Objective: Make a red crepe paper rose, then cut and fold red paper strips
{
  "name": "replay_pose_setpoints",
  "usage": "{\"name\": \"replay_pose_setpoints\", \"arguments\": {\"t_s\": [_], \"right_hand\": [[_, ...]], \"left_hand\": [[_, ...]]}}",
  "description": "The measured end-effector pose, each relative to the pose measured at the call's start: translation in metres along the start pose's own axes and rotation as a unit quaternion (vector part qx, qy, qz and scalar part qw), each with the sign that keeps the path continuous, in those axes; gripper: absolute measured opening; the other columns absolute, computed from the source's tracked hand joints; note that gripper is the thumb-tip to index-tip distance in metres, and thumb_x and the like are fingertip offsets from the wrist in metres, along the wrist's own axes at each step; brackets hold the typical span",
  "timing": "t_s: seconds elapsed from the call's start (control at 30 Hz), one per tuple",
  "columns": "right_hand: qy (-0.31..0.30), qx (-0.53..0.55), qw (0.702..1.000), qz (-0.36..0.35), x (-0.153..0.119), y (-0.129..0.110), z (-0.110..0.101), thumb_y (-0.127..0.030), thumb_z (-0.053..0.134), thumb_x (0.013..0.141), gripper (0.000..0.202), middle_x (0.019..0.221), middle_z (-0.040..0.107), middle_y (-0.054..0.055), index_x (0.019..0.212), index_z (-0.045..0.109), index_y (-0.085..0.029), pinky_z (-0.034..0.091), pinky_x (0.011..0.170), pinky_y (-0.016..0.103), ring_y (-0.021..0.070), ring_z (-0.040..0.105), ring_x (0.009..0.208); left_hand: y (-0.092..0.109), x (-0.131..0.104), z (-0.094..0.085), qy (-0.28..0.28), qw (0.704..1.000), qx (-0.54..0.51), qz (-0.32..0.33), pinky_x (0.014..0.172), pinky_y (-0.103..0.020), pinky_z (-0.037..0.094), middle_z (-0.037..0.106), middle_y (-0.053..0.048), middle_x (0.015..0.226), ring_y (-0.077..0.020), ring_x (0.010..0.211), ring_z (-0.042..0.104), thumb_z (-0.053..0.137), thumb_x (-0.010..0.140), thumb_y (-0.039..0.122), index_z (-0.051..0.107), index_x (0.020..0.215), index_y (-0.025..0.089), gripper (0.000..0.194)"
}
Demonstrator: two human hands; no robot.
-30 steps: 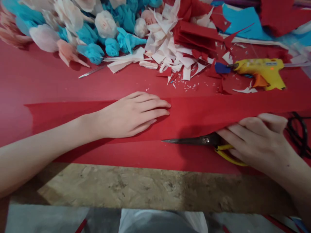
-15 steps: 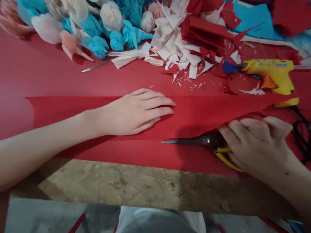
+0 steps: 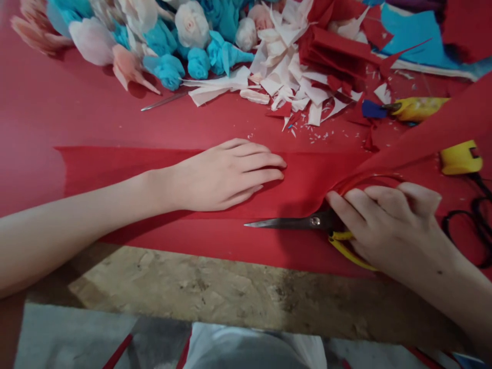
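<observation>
My left hand lies flat, fingers stretched out, on a long strip of thin red crepe paper. My right hand is closed around scissors with yellow handles and dark blades. The blades look closed and point left, just below the strip's near edge. At the right hand the paper bunches up by the fingers, and its right end rises up and away to the right. Whether the fingers also pinch the paper is hard to make out.
Blue, white and pink paper flowers lie at the back left, beside cream paper scraps. A yellow glue gun is partly covered by the raised paper. Black-handled scissors rest at right. The bare board edge runs nearest me.
My right hand has moved left with the scissors. The paper's right end has lifted and folded up over the glue gun. My left hand stays flat on the strip; the whole view has shifted slightly.
</observation>
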State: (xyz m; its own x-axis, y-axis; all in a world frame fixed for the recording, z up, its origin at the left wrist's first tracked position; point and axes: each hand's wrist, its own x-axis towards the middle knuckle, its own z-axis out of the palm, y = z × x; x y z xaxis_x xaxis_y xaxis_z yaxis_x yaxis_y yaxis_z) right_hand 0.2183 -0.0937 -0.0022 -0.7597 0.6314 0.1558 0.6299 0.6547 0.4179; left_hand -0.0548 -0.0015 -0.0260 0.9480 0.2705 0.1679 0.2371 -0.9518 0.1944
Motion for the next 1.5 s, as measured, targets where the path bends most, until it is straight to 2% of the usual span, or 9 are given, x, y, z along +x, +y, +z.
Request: {"name": "replay_pose_setpoints", "arguments": {"t_s": [0.23, 0.37, 0.53, 0.67, 0.9, 1.3, 1.5], "right_hand": [[0.002, 0.035, 0.999, -0.028, 0.001, 0.004, 0.001, -0.011, 0.033, 0.089, 0.031, 0.076, 0.059, 0.007, 0.100, 0.062, -0.009, 0.031, 0.076, 0.036, 0.0199, 0.040, 0.078], [-0.001, 0.054, 0.998, -0.040, 0.002, 0.005, -0.003, -0.008, 0.033, 0.091, 0.029, 0.071, 0.060, 0.007, 0.093, 0.062, -0.008, 0.033, 0.073, 0.033, 0.0192, 0.041, 0.075], [0.016, 0.052, 0.998, -0.026, 0.001, 0.001, -0.005, -0.007, 0.033, 0.091, 0.029, 0.073, 0.061, 0.006, 0.091, 0.062, -0.011, 0.031, 0.074, 0.034, 0.0184, 0.041, 0.077], [-0.011, 0.010, 1.000, 0.019, 0.001, -0.006, -0.008, -0.011, 0.035, 0.090, 0.027, 0.074, 0.059, 0.005, 0.093, 0.062, -0.013, 0.028, 0.080, 0.039, 0.0208, 0.040, 0.079], [-0.028, -0.010, 0.999, 0.020, 0.006, -0.012, -0.009, -0.013, 0.037, 0.089, 0.027, 0.076, 0.057, 0.005, 0.099, 0.061, -0.012, 0.028, 0.079, 0.039, 0.0213, 0.041, 0.081], [0.011, 0.019, 1.000, -0.022, 0.025, -0.010, -0.006, -0.013, 0.037, 0.088, 0.027, 0.075, 0.060, 0.006, 0.095, 0.064, -0.011, 0.029, 0.078, 0.037, 0.0197, 0.042, 0.075], [0.024, 0.046, 0.997, -0.055, 0.025, -0.008, -0.009, -0.007, 0.041, 0.086, 0.024, 0.068, 0.060, 0.005, 0.091, 0.064, -0.009, 0.032, 0.072, 0.033, 0.0181, 0.042, 0.069]], "left_hand": [[0.000, 0.000, 0.000, -0.001, 1.000, 0.005, -0.002, 0.098, -0.041, 0.039, 0.049, -0.009, 0.134, -0.0251, 0.120, 0.048, 0.036, 0.093, 0.023, 0.046, 0.125, 0.014, 0.035], [0.000, 0.000, 0.001, -0.003, 1.000, 0.005, -0.002, 0.099, -0.040, 0.038, 0.049, -0.009, 0.135, -0.0251, 0.121, 0.047, 0.037, 0.092, 0.023, 0.046, 0.126, 0.014, 0.036], [0.000, 0.000, 0.000, 0.002, 1.000, 0.011, 0.001, 0.098, -0.039, 0.038, 0.050, -0.009, 0.134, -0.0246, 0.120, 0.048, 0.035, 0.093, 0.023, 0.046, 0.125, 0.013, 0.035], [0.000, 0.000, 0.000, -0.003, 1.000, 0.013, -0.006, 0.099, -0.038, 0.037, 0.049, -0.007, 0.135, -0.0236, 0.121, 0.047, 0.035, 0.093, 0.023, 0.046, 0.126, 0.015, 0.035], [0.001, 0.000, 0.000, -0.004, 1.000, 0.006, -0.010, 0.098, -0.038, 0.038, 0.048, -0.007, 0.135, -0.0238, 0.121, 0.046, 0.036, 0.093, 0.023, 0.045, 0.126, 0.016, 0.035], [0.000, 0.000, 0.000, -0.003, 1.000, -0.002, -0.001, 0.098, -0.040, 0.037, 0.048, -0.010, 0.135, -0.0258, 0.121, 0.046, 0.034, 0.092, 0.022, 0.045, 0.126, 0.014, 0.037], [0.000, 0.000, 0.000, 0.002, 1.000, -0.016, -0.009, 0.097, -0.040, 0.038, 0.049, -0.010, 0.134, -0.0253, 0.120, 0.048, 0.033, 0.092, 0.022, 0.046, 0.125, 0.016, 0.036]]}}
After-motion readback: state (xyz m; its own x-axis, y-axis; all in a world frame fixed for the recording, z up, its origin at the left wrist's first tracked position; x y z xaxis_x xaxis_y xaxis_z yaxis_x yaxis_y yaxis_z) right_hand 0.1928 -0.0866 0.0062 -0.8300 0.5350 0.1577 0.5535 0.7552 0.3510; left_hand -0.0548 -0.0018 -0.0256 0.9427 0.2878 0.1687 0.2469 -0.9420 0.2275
